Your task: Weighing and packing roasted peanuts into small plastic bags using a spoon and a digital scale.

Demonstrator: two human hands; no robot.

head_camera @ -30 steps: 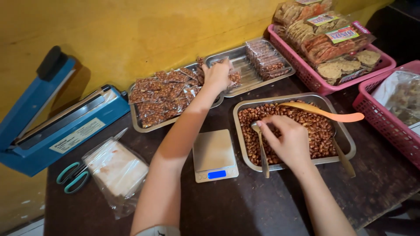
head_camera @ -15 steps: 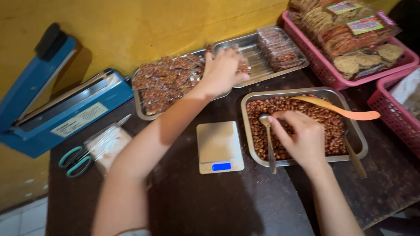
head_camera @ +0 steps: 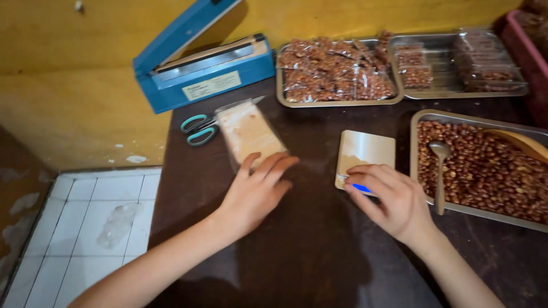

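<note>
Left hand [head_camera: 255, 195]: fingers flat, released, resting on the stack of clear bags [head_camera: 248, 132] on the desk [head_camera: 308, 251].
Right hand [head_camera: 394, 199]: fingers loosely curled over the small digital scale [head_camera: 365, 157], beside the peanut tray [head_camera: 485, 165].

Scale [head_camera: 365, 151] lies between bag stack [head_camera: 248, 134] and peanut tray [head_camera: 425, 117].

Warm, dim light; soft blur, dark shadows below the arms.
</note>
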